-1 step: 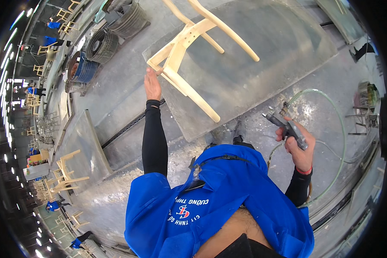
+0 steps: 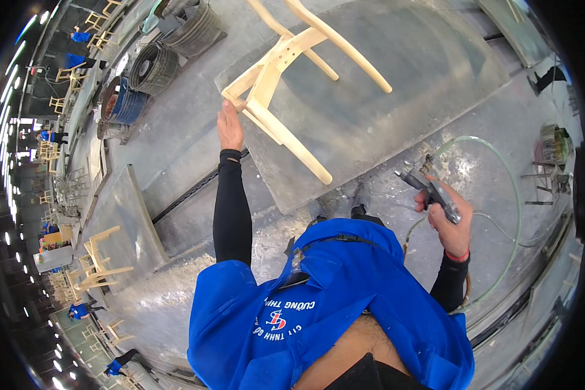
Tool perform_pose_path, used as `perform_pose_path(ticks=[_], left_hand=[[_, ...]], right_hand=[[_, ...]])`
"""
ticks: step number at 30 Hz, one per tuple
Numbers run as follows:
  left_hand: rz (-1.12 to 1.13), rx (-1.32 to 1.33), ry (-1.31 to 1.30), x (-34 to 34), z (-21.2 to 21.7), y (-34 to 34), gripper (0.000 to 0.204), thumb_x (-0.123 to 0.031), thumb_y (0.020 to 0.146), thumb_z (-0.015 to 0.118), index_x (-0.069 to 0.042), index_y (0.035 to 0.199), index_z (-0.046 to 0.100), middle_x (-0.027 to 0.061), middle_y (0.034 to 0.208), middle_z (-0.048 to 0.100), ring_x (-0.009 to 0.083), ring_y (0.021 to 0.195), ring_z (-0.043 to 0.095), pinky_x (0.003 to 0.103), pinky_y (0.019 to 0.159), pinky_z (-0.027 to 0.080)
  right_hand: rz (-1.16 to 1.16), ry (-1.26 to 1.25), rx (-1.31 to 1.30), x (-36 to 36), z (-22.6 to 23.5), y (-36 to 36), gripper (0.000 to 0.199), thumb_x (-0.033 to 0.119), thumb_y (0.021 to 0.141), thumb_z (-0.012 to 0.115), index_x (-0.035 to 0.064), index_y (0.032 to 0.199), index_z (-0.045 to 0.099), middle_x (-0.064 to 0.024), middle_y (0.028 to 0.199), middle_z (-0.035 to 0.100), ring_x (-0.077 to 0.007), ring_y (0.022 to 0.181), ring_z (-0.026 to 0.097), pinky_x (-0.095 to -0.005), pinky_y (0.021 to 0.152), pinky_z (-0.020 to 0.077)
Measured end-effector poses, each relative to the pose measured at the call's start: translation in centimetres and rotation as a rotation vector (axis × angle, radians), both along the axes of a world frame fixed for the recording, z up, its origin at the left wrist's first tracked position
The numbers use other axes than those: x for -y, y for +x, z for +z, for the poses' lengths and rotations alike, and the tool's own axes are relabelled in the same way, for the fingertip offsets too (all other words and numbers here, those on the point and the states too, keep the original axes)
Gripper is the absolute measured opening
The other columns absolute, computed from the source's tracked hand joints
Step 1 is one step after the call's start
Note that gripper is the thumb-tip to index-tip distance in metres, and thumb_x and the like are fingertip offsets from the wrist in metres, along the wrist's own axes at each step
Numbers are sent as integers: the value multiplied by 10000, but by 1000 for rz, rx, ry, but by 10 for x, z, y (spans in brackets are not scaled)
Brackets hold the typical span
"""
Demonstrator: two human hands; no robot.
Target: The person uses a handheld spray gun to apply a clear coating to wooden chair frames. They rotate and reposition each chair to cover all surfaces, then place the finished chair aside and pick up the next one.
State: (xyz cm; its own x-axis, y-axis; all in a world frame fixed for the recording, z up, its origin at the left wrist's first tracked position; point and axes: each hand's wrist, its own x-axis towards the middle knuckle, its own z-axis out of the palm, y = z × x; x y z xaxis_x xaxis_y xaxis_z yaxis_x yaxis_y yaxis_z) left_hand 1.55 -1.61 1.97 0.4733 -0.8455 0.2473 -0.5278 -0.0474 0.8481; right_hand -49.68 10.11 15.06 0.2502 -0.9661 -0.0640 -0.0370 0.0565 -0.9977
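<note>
A pale wooden chair frame with curved legs rests tilted on a large grey board. My left hand reaches up to the frame's left end, fingers along the wood and thumb on its other side. Part of that grip is hidden by the hand itself. Off to the right, over the floor, my right hand is wrapped round a dark metal spray gun. The nozzle end points up and left, apart from the chair. A pale green hose loops around beside the hand.
The grey board extends in front of me. Large drums stand at the far left. Another wooden chair frame is at the left beside a leaning panel. A stool stands right. Several people in blue work farther off.
My right hand and the spray gun have shifted very slightly left and down. The left hand stays at the chair frame, which has not moved.
</note>
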Motion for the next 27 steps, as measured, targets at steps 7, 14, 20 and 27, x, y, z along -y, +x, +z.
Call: perform_pose_path(ticks=[7, 14, 20, 27], left_hand=[[-193, 637, 141, 33, 20, 19, 451, -458, 919, 693, -23, 905, 809, 271, 1020, 726, 404, 1222, 601, 536, 1167, 301], [-231, 773, 200, 53, 45, 17, 388, -370, 835, 776, 18, 814, 773, 263, 864, 695, 430, 922, 653, 501, 908, 485], [-218, 657, 301, 51, 62, 19, 437, -314, 852, 789, 92, 762, 654, 203, 701, 557, 290, 605, 511, 421, 608, 413], [-168, 661, 450, 60, 75, 5, 437, -304, 860, 791, 109, 800, 664, 199, 703, 556, 215, 619, 500, 400, 614, 412]], right_hand=[[22, 218, -202, 47, -103, 34, 409, 182, 997, 672, -44, 1336, 635, -71, 913, 722, -106, 766, 649, -278, 693, 539], [217, 205, -224, 112, -205, 93, 348, 321, 977, 688, 17, 1140, 735, -19, 803, 686, -100, 697, 612, -297, 646, 508], [153, 189, 237, 143, -198, 179, 333, 300, 974, 703, 36, 1175, 726, -42, 797, 672, -139, 721, 590, -307, 699, 507], [187, 105, 203, 177, -188, 222, 295, 284, 976, 692, 38, 1135, 722, -86, 787, 655, -167, 725, 585, -344, 712, 497]])
